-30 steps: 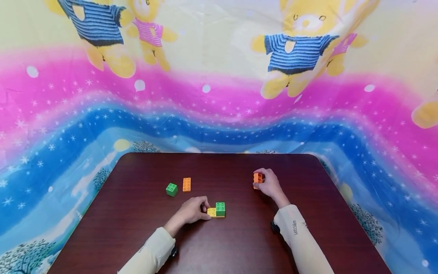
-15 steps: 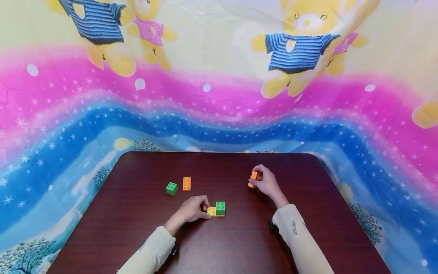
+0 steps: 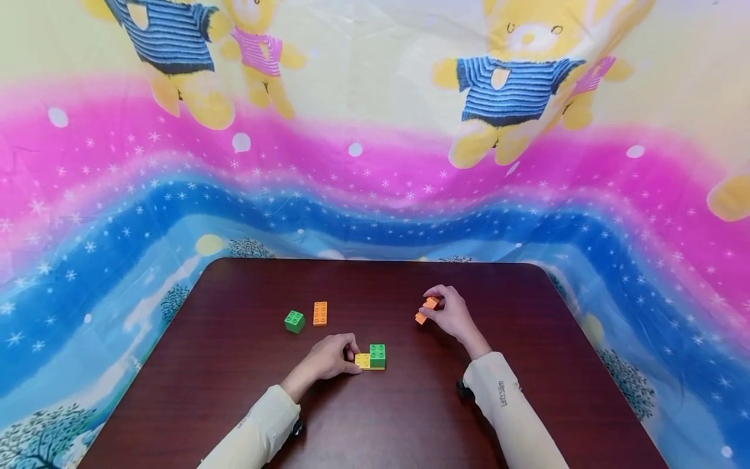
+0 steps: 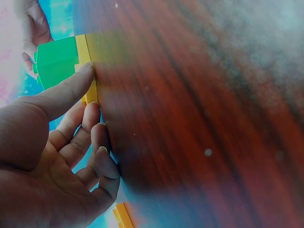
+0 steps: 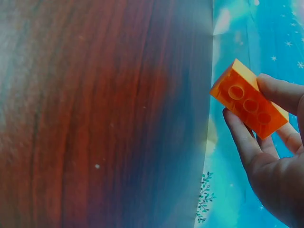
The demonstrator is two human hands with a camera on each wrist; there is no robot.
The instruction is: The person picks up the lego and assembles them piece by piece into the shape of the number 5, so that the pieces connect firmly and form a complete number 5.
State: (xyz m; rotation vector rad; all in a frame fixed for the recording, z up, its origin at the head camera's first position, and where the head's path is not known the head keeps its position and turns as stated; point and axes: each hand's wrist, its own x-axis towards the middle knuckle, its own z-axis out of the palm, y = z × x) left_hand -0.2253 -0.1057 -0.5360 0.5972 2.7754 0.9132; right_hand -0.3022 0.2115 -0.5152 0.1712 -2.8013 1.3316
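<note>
My left hand [image 3: 328, 359] pinches the left end of a flat yellow building plate [image 3: 362, 361] on the table, its thumb along the near edge in the left wrist view. A green square brick [image 3: 377, 355] is fixed on the plate's right end. Farther back on the right, my right hand [image 3: 456, 316] holds an orange building brick [image 5: 249, 99] between thumb and fingers. That brick is tilted, and its hollow underside with round tubes faces the right wrist camera.
A second green brick [image 3: 295, 321] and a thin orange plate [image 3: 319, 313] with studs up lie on the dark wooden table [image 3: 375, 417], left of centre. Behind the table hangs a printed cloth [image 3: 351, 195] with bears.
My right hand has moved slightly left with the orange brick and turned it from upright to a slant. The left hand, the yellow plate and the loose pieces stay where they were.
</note>
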